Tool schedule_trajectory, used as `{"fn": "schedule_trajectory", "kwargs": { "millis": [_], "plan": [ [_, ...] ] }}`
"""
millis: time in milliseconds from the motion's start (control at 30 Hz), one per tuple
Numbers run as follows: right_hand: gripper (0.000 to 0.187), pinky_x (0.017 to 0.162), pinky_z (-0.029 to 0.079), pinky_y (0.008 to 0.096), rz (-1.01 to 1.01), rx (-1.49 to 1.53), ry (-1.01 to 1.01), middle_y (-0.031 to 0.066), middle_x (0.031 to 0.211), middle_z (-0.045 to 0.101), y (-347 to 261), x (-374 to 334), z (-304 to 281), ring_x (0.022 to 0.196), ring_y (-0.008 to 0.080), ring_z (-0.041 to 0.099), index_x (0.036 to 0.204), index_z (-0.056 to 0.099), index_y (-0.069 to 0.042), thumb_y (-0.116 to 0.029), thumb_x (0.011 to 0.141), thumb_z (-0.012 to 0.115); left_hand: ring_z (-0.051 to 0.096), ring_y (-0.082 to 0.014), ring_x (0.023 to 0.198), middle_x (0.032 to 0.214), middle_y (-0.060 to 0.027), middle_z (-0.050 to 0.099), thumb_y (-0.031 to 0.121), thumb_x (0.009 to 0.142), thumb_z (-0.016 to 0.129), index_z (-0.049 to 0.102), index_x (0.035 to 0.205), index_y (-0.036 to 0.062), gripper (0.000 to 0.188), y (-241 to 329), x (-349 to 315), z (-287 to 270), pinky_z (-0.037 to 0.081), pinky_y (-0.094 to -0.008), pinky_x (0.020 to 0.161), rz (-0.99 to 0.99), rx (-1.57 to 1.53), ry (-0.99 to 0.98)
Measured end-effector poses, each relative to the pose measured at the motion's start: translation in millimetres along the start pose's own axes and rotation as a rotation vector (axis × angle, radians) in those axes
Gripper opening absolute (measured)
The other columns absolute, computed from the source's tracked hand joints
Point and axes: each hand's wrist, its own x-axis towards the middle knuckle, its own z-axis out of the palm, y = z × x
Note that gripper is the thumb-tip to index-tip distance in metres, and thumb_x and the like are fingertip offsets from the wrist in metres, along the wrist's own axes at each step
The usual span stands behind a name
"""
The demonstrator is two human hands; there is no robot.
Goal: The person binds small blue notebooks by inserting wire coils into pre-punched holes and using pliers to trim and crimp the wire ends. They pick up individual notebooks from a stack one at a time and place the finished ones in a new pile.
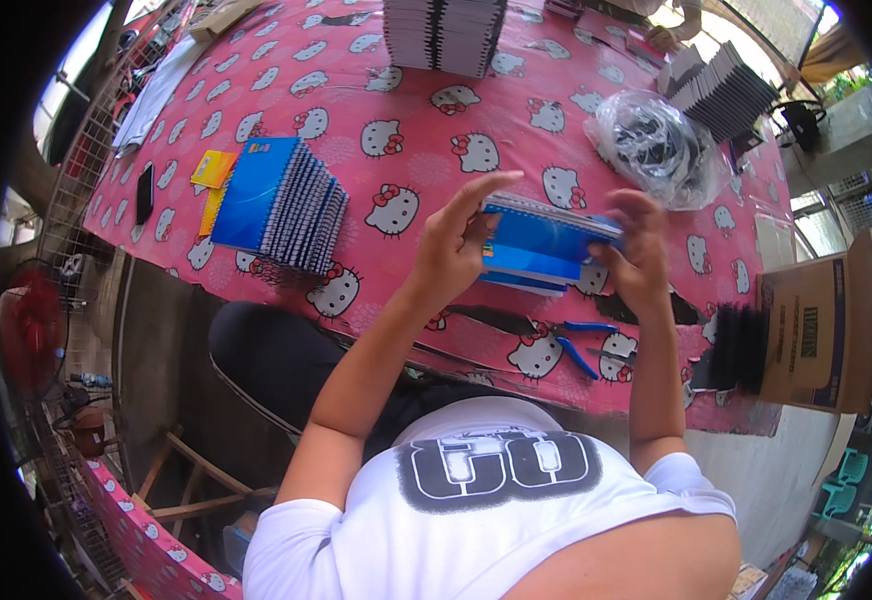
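Between my hands is a small stack of blue spiral notebooks [536, 243], tilted above the near part of the table. My left hand [459, 238] grips its left end, thumb over the blue cover and index finger stretched out. My right hand [636, 255] is at the right end, thumb against the cover and fingers behind, slightly blurred. White page edges and wire binding show along the stack's far side. Just in front of me lie blue-handled pliers [584, 345], apart from both hands. To the left stands a taller pile of blue spiral notebooks [278, 200].
A pink cartoon-cat cloth [436, 150] covers the table. Yellow packs [214, 180] and a dark phone [145, 194] lie left. Notebook stacks [443, 35] stand far, another pile [721, 92] far right beside a plastic bag of black coils [661, 145]. A cardboard box [811, 330] is right; another person's hand [664, 38] shows beyond.
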Motion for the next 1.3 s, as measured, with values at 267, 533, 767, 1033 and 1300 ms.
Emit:
{"fn": "schedule_trajectory", "kwargs": {
  "millis": [267, 533, 767, 1033, 1300],
  "plan": [
    [0.038, 0.086, 0.043, 0.0259, 0.149, -0.051, -0.052, 0.0016, 0.100, 0.052, 40.8, -22.9, 28.1, 0.095, 0.0106, 0.050, 0.108, 0.045, -0.009, 0.006, 0.081, 0.068, 0.051, -0.0325, 0.111, 0.130, -0.0187, 0.049, 0.003, 0.083, 0.066, 0.052, 0.130, 0.0159, 0.051, -0.3, -10.0, 28.2, 0.041, -0.0439, 0.096, 0.158, 0.441, 0.144],
    [0.048, 0.087, 0.046, 0.0426, 0.015, -0.903, 0.084, 0.0171, 0.101, 0.060, 41.7, -35.5, -83.9, 0.102, 0.0334, 0.058, 0.111, 0.055, -0.004, -0.016, 0.071, 0.080, 0.053, -0.0231, 0.090, 0.081, 0.0033, 0.068, 0.022, 0.075, 0.076, 0.075, 0.088, 0.0165, 0.014, 6.5, 11.9, 34.4, 0.040, -0.0372, 0.083, 0.178, 0.613, 0.058],
    [0.035, 0.079, 0.050, 0.0471, 0.803, -1.435, 0.415, 0.0176, 0.096, 0.063, 100.4, -146.8, -274.2, 0.093, 0.0371, 0.062, 0.099, 0.064, -0.006, -0.031, 0.077, 0.076, 0.050, -0.0184, 0.078, 0.081, 0.0022, 0.067, 0.021, 0.071, 0.080, 0.076, 0.097, 0.0161, 0.026, 11.8, 25.8, 41.6, 0.042, -0.0306, 0.072, 0.221, 0.617, 0.023],
    [0.018, 0.077, 0.050, 0.0461, 0.666, -1.504, 0.413, 0.0178, 0.092, 0.062, 70.0, -100.8, -234.4, 0.091, 0.0371, 0.062, 0.102, 0.066, -0.005, -0.015, 0.089, 0.058, 0.055, -0.0198, 0.086, 0.091, 0.0016, 0.068, 0.026, 0.072, 0.080, 0.075, 0.090, 0.0151, 0.022, 11.7, 19.7, 43.7, 0.038, -0.0388, 0.088, 0.247, 0.668, 0.107],
    [0.027, 0.065, 0.046, 0.0246, 0.097, -0.253, 0.045, 0.0062, 0.084, 0.065, -18.3, -23.3, -39.0, 0.073, 0.0141, 0.061, 0.103, 0.072, -0.006, 0.004, 0.078, 0.068, 0.057, -0.0164, 0.084, 0.083, 0.0031, 0.069, 0.025, 0.076, 0.078, 0.075, 0.089, 0.0159, 0.016, 17.4, 13.4, 47.0, 0.024, -0.0449, 0.101, 0.229, 0.652, 0.055]
  ]
}}
